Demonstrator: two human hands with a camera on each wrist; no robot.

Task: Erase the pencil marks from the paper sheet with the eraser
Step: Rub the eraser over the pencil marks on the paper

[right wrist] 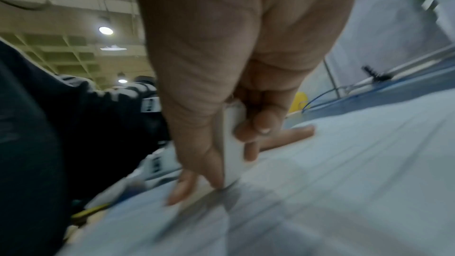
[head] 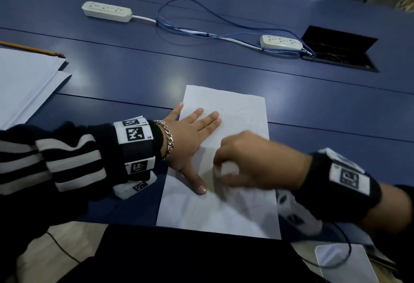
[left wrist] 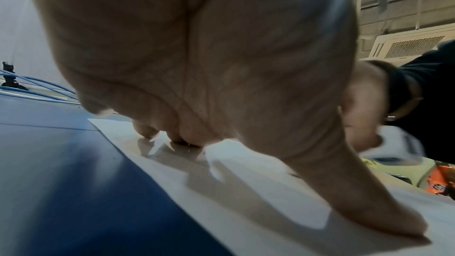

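A white paper sheet [head: 226, 211] lies on the blue table at the near edge, with faint pencil lines on it. My left hand [head: 192, 141] lies flat on the sheet's left side, fingers spread and thumb stretched toward me; the left wrist view shows the sheet [left wrist: 246, 192] under its fingertips. My right hand [head: 253, 162], blurred, pinches a white eraser [head: 226, 168] between thumb and fingers at the sheet's middle. In the right wrist view the eraser [right wrist: 232, 143] stands upright with its lower end on the paper [right wrist: 344, 182].
A stack of white paper [head: 24, 81] with a pencil [head: 31, 48] lies at the far left. Two white power strips [head: 106, 11] [head: 281, 42] and blue cables [head: 201, 29] run across the far table. An open cable hatch [head: 340, 47] sits at the right.
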